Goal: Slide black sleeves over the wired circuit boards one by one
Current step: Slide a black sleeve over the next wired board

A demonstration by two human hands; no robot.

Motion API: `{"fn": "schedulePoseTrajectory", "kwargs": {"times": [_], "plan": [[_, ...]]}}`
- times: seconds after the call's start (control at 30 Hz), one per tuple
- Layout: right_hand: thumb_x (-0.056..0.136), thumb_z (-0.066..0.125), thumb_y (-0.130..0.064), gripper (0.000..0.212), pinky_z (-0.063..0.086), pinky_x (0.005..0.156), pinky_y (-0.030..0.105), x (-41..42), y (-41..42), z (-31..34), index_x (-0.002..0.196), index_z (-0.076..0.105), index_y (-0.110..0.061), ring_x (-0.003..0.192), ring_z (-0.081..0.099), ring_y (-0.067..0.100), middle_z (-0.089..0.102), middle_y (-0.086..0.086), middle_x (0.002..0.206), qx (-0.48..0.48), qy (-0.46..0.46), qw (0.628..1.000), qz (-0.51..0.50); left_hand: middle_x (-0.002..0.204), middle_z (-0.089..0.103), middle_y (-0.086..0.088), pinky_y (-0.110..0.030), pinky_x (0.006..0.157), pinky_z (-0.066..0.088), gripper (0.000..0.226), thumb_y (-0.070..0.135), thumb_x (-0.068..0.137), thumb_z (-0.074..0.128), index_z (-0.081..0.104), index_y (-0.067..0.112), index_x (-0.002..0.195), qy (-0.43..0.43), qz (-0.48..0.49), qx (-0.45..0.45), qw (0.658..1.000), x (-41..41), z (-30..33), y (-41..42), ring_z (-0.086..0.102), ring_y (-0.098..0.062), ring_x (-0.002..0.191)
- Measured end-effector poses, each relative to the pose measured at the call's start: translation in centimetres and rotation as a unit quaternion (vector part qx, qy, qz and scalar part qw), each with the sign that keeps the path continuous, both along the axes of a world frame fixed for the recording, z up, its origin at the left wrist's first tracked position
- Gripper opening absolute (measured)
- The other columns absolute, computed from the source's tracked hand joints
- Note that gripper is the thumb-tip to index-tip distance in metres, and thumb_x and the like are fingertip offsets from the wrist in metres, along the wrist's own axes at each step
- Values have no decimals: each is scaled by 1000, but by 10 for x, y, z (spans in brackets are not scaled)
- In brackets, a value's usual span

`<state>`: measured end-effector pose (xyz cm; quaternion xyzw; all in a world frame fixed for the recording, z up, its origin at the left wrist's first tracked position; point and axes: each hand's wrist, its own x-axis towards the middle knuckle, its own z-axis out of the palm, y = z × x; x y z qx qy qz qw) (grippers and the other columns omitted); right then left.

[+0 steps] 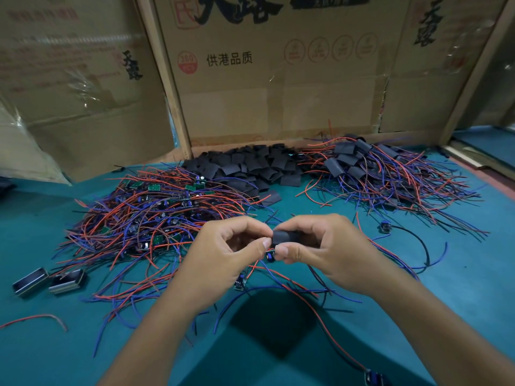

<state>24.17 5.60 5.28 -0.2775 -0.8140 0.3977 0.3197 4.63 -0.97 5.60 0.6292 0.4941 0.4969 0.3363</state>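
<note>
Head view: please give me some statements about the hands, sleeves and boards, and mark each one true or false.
1. The right hand holds a black sleeve. True.
2. The loose sleeves are piled at the table's near edge. False: they lie at the far side, against the cardboard.
3. The bare boards are heaped to the left. True.
4. The left hand rests flat on the table. False: it is raised, fingers pinched toward the sleeve.
5. The sleeved boards lie at the far right. True.
</note>
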Motion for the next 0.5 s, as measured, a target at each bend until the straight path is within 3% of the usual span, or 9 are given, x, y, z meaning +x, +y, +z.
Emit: {"fn": "schedulePoseTrajectory", "kwargs": {"times": [0.17,0.27,0.37,0.43,0.5], "plan": [[84,72,-38,18,55,77,42,1,-4,4,99,67,-30,73,70,19,74,0,81,0,13,1000,-5,73,70,6,-14,62,44,14,9,87,73,77,22,89,-21,12,-11,1000,-2,-2,0,57,-3,65],[90,66,-21,12,47,63,27,-2,-10,1,98,61,-29,62,56,11,64,-6,69,121,-67,990,-28,71,70,-1,-18,58,46,8,8,87,72,76,15,87,-25,7,-23,999,1,-1,1,58,-8,61],[92,56,-22,9,34,61,33,-9,-13,-3,101,56,-20,66,41,14,53,-7,75,206,-142,967,-54,66,67,-6,-22,51,47,8,-2,86,70,68,6,85,-71,23,-37,997,4,-2,3,58,-15,55],[94,54,-26,12,39,66,38,-12,-14,-4,103,54,-18,72,48,22,60,-1,84,207,-149,965,-54,66,66,-7,-24,50,48,9,-5,86,70,65,2,86,-76,30,-35,996,2,-3,3,60,-17,55],[94,55,-30,14,40,68,34,-11,-15,-5,105,55,-21,77,52,19,63,-3,90,204,-136,968,-48,65,66,-6,-25,51,48,9,-5,86,70,65,2,86,-65,21,-29,997,1,-4,3,59,-16,56]]}}
